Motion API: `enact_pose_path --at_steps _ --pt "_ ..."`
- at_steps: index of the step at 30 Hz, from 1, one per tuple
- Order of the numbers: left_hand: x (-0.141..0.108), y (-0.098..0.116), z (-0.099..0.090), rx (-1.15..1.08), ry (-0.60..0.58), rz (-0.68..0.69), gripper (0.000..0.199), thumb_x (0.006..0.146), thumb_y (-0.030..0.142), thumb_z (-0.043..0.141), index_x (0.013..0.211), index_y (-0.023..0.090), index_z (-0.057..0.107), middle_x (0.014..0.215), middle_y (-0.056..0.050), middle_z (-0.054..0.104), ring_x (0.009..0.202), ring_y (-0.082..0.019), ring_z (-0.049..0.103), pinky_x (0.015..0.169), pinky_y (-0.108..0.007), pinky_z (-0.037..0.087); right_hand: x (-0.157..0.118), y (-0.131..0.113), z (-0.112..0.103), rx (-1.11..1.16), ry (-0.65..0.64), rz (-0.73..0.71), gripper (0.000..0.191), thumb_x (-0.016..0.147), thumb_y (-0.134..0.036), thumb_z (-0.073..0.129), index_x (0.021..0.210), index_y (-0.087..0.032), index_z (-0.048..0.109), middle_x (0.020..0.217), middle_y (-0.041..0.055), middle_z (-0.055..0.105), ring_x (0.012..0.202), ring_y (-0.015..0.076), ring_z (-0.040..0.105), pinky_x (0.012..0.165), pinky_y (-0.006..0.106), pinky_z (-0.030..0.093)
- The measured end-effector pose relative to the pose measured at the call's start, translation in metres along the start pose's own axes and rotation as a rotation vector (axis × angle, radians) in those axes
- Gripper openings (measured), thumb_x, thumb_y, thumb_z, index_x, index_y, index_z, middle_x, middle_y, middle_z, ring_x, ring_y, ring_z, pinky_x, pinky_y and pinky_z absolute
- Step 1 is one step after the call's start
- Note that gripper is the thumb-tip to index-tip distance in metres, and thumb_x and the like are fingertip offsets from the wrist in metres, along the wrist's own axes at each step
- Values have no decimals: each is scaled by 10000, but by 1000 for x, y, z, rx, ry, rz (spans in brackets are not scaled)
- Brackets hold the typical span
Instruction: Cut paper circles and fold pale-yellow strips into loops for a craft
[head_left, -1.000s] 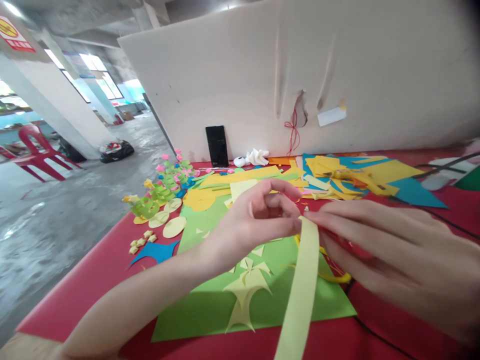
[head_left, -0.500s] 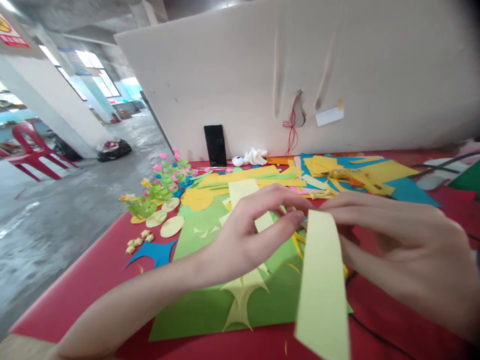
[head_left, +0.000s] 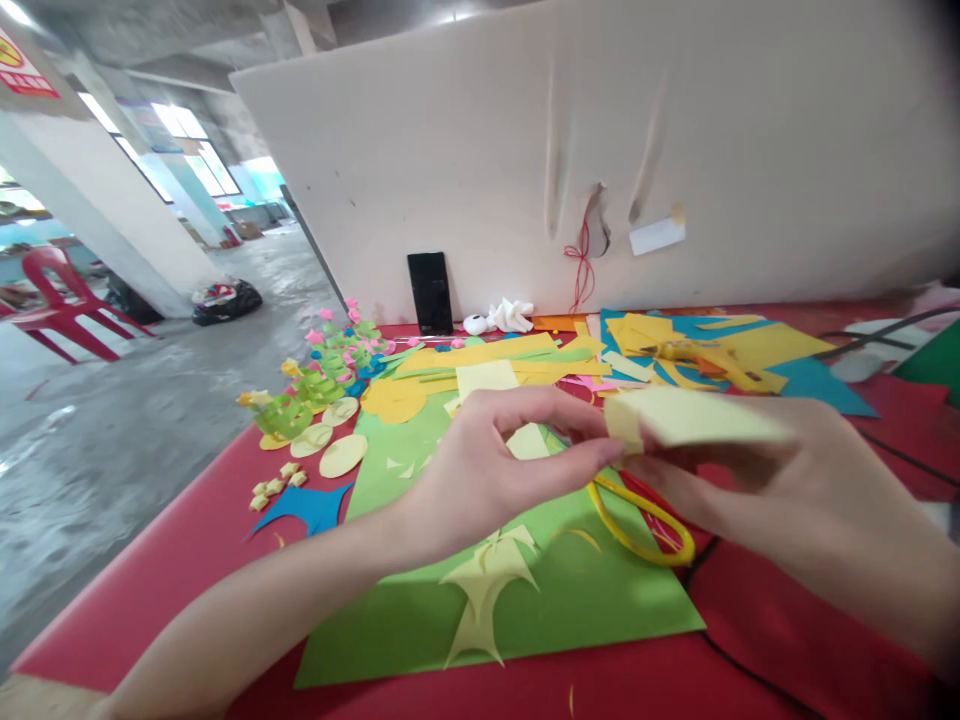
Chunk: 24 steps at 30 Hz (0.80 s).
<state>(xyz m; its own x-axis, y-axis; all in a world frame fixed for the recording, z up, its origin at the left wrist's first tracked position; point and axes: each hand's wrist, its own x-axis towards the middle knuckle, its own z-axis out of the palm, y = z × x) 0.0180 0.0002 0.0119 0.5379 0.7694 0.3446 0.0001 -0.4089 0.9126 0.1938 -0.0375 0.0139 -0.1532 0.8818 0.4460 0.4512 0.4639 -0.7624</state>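
My left hand (head_left: 502, 465) pinches the end of a pale yellow paper strip (head_left: 697, 416) between thumb and fingers. My right hand (head_left: 802, 500) grips the same strip close beside it, and the strip bends over the right-hand fingers, its far end smeared by motion. Some right fingertips are hidden behind the paper. Below the hands, yellow-handled scissors (head_left: 637, 544) rest on a green sheet (head_left: 592, 615), their blades mostly hidden. A pale yellow offcut (head_left: 480, 600) with curved edges lies on that sheet.
Pale paper discs (head_left: 344, 455), small folded paper pieces (head_left: 274, 486) and a blue offcut (head_left: 315, 508) lie at left. Behind are paper flowers (head_left: 349, 345), a black phone (head_left: 430, 293) against the board, and a yellow glue gun (head_left: 712, 362). Dark cables (head_left: 765, 675) cross the red table at right.
The hanging strip has swung up and now bends rightward over my right hand. Both hands stay close together, and more of the scissors' yellow handle shows.
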Motion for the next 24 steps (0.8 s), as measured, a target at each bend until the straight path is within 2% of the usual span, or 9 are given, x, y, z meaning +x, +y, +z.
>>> enact_pose_path --at_steps 4,9,13,17,19,21,24 --pt "1 -1 -2 -126 -13 -94 79 773 201 639 820 161 689 824 -4 701 769 -111 634 714 -187 499 -1 2 -1 -6 35 15 75 715 -240 613 650 -272 633 611 -58 637 484 106 572 384 149 464" --pt "1 -1 -3 -269 -50 -112 83 782 185 641 835 212 700 857 46 702 800 -61 631 722 -118 485 -2 2 -3 -26 93 -12 87 721 -224 601 662 -287 616 607 -76 623 468 91 559 372 130 455" --pt "0 0 -2 -276 -41 -127 76 792 202 634 802 201 710 835 39 697 777 -47 619 683 -89 469 -2 1 -1 -43 92 -27 94 723 -208 595 675 -287 614 612 -77 631 484 91 570 387 131 469" --pt "1 -2 -2 -373 23 -152 63 777 208 654 760 189 712 752 32 678 744 -58 605 712 -129 477 -3 1 3 -215 171 -204 63 747 -209 604 720 -265 606 684 -44 648 566 103 599 411 167 467" --pt "2 -3 -2 -425 38 -160 62 771 202 662 738 182 711 714 34 671 712 -55 599 703 -139 479 -5 0 4 -347 219 -310 18 771 -230 611 766 -247 609 722 -27 638 532 86 573 444 193 468" --pt "3 -3 -2 -460 25 -170 75 772 188 660 719 173 711 699 34 670 690 -49 597 688 -137 478 -6 0 5 -450 271 -380 30 790 -255 614 816 -241 616 751 -22 634 509 70 548 519 205 485" --pt "2 -2 -1 -483 7 -185 76 772 176 659 721 170 714 698 34 677 690 -48 603 689 -134 476 -8 1 4 -521 328 -437 77 811 -268 604 885 -255 620 805 -14 657 647 91 602 677 204 502"
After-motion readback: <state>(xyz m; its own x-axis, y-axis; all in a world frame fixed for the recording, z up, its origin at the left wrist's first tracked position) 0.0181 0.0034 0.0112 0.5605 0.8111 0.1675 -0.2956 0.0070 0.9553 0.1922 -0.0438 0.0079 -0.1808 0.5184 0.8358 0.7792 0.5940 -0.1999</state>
